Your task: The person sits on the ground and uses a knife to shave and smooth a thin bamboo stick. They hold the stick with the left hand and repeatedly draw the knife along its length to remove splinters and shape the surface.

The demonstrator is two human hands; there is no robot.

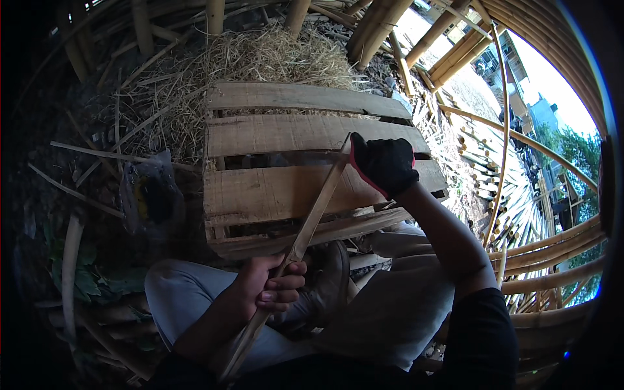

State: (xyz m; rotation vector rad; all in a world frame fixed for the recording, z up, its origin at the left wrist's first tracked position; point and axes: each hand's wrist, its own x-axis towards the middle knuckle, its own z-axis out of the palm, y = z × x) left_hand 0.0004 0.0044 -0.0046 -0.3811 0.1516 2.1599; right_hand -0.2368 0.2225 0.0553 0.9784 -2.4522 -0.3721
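My bare left hand (276,284) is wrapped around a long split bamboo strip (316,211). The strip slants from my lap up to the right, across a low slatted wooden crate (260,193). At the strip's upper end, my right hand (383,162) is closed in a black glove with red trim, touching or very near the strip. A faint, smeared band runs leftward from the glove above the slats; what the fist grips is too blurred to name. Beneath the strip, the crate's top shows gaps between its boards.
Dry shavings (279,58) are heaped behind the crate. A clear plastic bag (153,195) with something dark and yellow inside lies at the left, near loose strips. Bamboo posts (377,32) stand at the back, and many bamboo poles (513,208) are stacked at the right. My bent legs (396,305) flank the crate's near side.
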